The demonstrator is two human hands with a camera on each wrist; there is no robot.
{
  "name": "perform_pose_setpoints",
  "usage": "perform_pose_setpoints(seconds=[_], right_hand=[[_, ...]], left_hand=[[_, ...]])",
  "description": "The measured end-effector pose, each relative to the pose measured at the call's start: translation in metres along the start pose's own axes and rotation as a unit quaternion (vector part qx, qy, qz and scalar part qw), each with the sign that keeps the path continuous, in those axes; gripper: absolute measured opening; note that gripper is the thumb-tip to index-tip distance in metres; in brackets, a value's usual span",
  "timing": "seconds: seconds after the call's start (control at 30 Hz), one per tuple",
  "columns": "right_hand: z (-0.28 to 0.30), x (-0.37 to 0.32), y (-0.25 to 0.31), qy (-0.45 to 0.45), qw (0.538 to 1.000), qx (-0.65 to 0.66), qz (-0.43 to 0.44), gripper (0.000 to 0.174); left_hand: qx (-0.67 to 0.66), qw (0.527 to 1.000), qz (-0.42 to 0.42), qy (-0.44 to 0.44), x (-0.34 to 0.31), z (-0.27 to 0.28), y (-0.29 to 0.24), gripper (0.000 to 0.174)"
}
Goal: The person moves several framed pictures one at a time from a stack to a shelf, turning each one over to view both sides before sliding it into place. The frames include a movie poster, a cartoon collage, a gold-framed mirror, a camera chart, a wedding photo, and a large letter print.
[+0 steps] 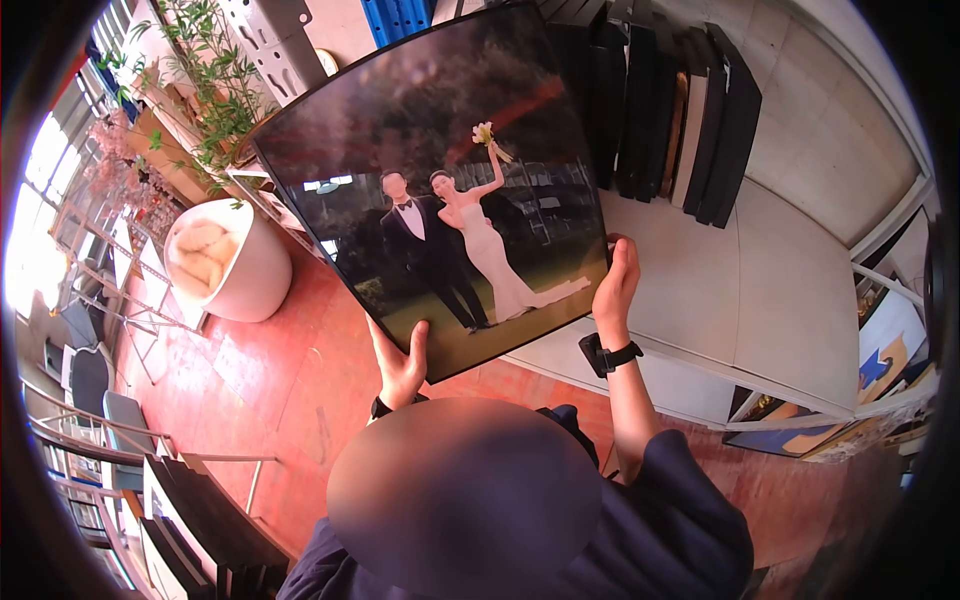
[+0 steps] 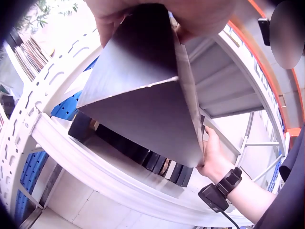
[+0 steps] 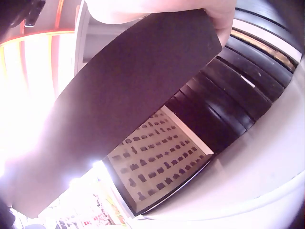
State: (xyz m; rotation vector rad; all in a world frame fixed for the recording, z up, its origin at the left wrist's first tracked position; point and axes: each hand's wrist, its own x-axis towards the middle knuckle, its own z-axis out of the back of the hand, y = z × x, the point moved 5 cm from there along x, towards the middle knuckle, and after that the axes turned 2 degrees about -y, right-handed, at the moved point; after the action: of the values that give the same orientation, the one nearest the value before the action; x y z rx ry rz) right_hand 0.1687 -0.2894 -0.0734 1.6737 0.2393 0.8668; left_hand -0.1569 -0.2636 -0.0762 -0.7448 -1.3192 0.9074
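A large wedding photo panel [image 1: 450, 220] with dark edges is held up and tilted over the red floor. It shows a person in a suit and one in a white dress raising a bouquet. My left hand [image 1: 400, 365] grips its lower left edge, the thumb over the front. On the right edge, near the lower corner, my right hand [image 1: 617, 285] holds the panel. From the left wrist, the panel's dark underside [image 2: 138, 114] appears, with the right hand [image 2: 214, 155] across from it. The panel's dark side [image 3: 124, 86] fills much of the right wrist view, under the right hand [image 3: 133, 9].
Several dark panels [image 1: 735, 130] stand upright on a pale shelf [image 1: 790, 290] to the right. At left are a white tub chair [image 1: 265, 270] and a green plant [image 1: 215, 90]. More dark panels [image 1: 200, 520] lean at lower left. A patterned panel [image 3: 157, 157] shows under the held one.
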Motion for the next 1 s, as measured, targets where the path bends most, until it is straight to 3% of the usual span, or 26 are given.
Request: perform_pose_setpoints(seconds=[0.23,0.47,0.87,1.0], right_hand=[[-0.003,0.007,-0.010,0.008,1.000,-0.003,-0.021,0.039],[-0.022,0.008,-0.045,0.018,0.999,-0.030,0.023,0.045],[-0.030,-0.011,-0.063,0.056,0.988,-0.133,-0.059,0.052],[-0.030,-0.006,-0.057,0.053,0.987,-0.148,-0.039,0.054]], left_hand=[[0.031,0.999,-0.008,0.000,0.000,-0.004,0.003,0.069],[0.070,0.997,-0.031,-0.020,-0.005,-0.008,0.008,0.069],[0.101,0.994,-0.014,-0.037,-0.013,-0.008,0.005,0.077],[0.085,0.996,-0.002,-0.035,-0.012,-0.011,0.008,0.077]])
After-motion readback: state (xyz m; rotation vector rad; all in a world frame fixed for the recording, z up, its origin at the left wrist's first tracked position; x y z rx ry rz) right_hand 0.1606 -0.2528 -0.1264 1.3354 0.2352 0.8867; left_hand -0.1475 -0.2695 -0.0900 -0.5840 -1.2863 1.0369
